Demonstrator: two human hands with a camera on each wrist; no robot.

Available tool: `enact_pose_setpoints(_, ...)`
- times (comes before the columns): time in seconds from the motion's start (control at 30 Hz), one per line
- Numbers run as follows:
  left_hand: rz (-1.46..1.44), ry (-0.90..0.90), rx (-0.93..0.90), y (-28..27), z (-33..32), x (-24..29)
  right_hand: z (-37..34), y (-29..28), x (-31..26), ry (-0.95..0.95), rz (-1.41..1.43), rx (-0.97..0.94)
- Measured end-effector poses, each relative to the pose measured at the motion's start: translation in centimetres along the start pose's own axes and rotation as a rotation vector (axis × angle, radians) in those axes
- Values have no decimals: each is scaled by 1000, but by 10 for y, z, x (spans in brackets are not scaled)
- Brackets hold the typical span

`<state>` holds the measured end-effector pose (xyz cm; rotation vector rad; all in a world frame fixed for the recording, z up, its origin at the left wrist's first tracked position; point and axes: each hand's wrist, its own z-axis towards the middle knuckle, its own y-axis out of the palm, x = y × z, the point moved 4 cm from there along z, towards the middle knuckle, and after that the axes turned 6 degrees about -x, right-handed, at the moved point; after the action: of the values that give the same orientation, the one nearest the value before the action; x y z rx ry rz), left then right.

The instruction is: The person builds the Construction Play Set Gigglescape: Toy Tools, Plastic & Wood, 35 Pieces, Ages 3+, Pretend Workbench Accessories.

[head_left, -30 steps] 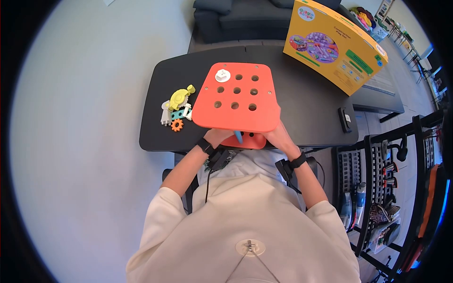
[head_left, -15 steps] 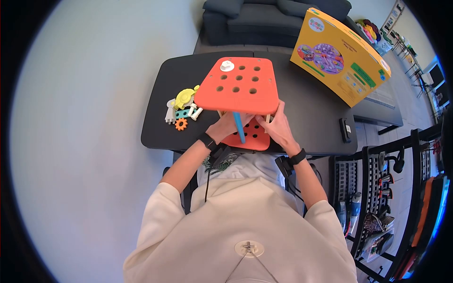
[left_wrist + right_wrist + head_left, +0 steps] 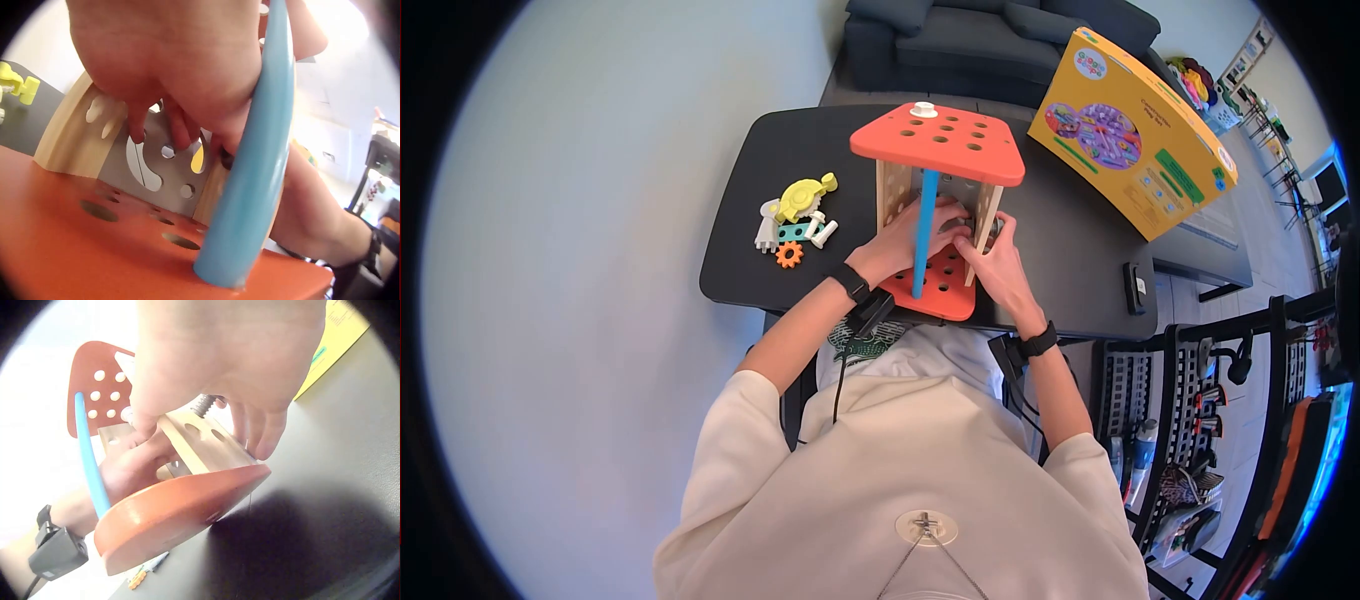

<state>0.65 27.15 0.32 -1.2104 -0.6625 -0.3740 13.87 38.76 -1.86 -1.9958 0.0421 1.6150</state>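
A toy frame with a red top board (image 3: 885, 133), red base (image 3: 945, 306), pale wooden sides and a blue rod (image 3: 924, 240) stands at the table's near edge. My left hand (image 3: 888, 250) reaches inside it behind the rod, fingers near the right side's inner face; in the left wrist view a dark round piece (image 3: 227, 159) is beside a fingertip, its contact unclear. My right hand (image 3: 1004, 278) grips the right wooden side (image 3: 215, 449), thumb at its near edge and fingers outside. A grey threaded screw (image 3: 202, 405) sticks out from that side beneath my right palm.
Left of the frame lie a yellow piece (image 3: 801, 199), a pale grey piece (image 3: 767, 229), a teal strip (image 3: 791, 232), white bolts (image 3: 824, 233) and an orange gear (image 3: 789, 255). A yellow box (image 3: 1135, 135) stands back right; a black device (image 3: 1135, 288) lies at the right.
The top board has tipped back, bringing the frame more upright and exposing its inside. My left hand has gone further in behind the rod; my right hand has stayed at the right side.
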Motion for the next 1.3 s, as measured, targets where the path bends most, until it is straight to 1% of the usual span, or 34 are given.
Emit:
enact_pose_setpoints(0.03, 22, -4, -40, 1, 1, 1, -1, 0, 2, 0, -1, -1)
enact_pose_setpoints(0.1, 41, 26, -21, 12, 3, -12, -1, 1, 7, -26, 56, -3)
enact_pose_setpoints(0.17, 59, 58, -7, 11, 5, -9, -2, 0, 8, -26, 50, -1)
enact_pose_setpoints(0.23, 103, 5, -79, 10, 6, -8, -2, 1, 16, -23, 47, 5)
enact_pose_setpoints(0.3, 115, 14, -66, 12, 6, -9, 3, 5, 31, -94, 181, -56)
enact_pose_setpoints(0.43, 164, 35, -67, 10, 7, -8, -4, 1, 45, -168, 208, -83)
enact_pose_setpoints(0.5, 155, 26, -73, 9, 6, -7, -7, -3, 53, -204, 403, -91)
enact_pose_setpoints(0.53, 145, 14, -77, 9, 6, -7, -8, -5, 54, -201, 406, -85)
enact_pose_setpoints(0.6, 135, 12, -81, 9, 5, -5, -7, -14, 55, -201, 355, 10)
enact_pose_setpoints(0.63, 127, 8, -78, 8, 5, -5, -6, -15, 58, -199, 356, 15)
enact_pose_setpoints(0.7, 130, 14, -81, 8, 6, -5, -4, -18, 62, -267, 255, 101)
enact_pose_setpoints(0.73, 132, 15, -81, 8, 6, -5, -5, -19, 58, -267, 257, 104)
enact_pose_setpoints(0.83, 153, 11, -80, 8, 6, -5, -6, -22, 53, -252, 298, 130)
enact_pose_setpoints(1.03, 160, 17, -91, 8, 6, -4, 11, -23, 60, -202, 281, 100)
enact_pose_setpoints(1.1, 161, 22, -85, 8, 6, -3, 16, -23, 60, -115, 289, 44)
enact_pose_setpoints(1.13, 164, 27, -78, 8, 6, -3, 20, -26, 59, -115, 289, 44)
enact_pose_setpoints(1.2, 166, 24, -81, 7, 6, -3, 29, -29, 64, 44, 79, -55)
enact_pose_setpoints(1.23, 167, 19, -83, 7, 7, -3, 31, -31, 66, 43, 78, -57)
enact_pose_setpoints(1.3, 166, 9, -89, 6, 8, -4, 34, -30, 74, 117, 44, -91)
